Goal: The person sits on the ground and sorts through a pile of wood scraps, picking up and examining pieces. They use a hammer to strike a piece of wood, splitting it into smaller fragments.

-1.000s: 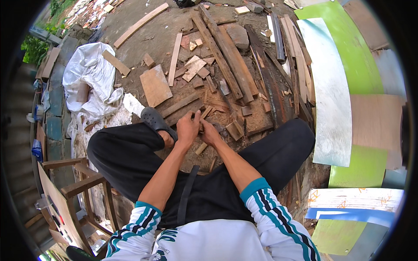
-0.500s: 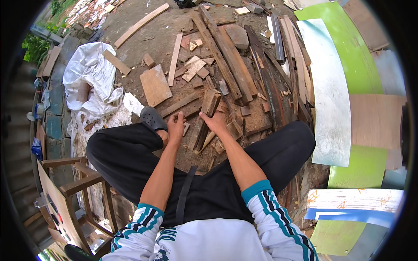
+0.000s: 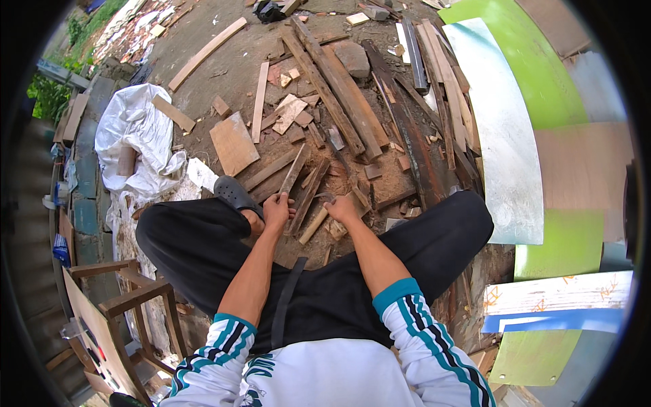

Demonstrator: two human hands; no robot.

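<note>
My left hand is closed around the lower end of a narrow wooden strip, which points up and away from me. My right hand is closed too, with a pinch at its fingertips; a small dark thing shows there, too small to name. Between the two hands lies a dark, rough length of wood, slanting away from me. A paler stick rests just left of my right hand. Under that hand's far side is a short wood block.
Long planks and a dark beam lie beyond my hands. A square board and a white sack are at the left. Coloured sheets line the right. A wooden chair frame stands near left.
The thick piece between my hands now lies lower and flatter. My left hand has taken hold of a narrow strip. My right hand has moved slightly right and nearer, off the thick piece.
</note>
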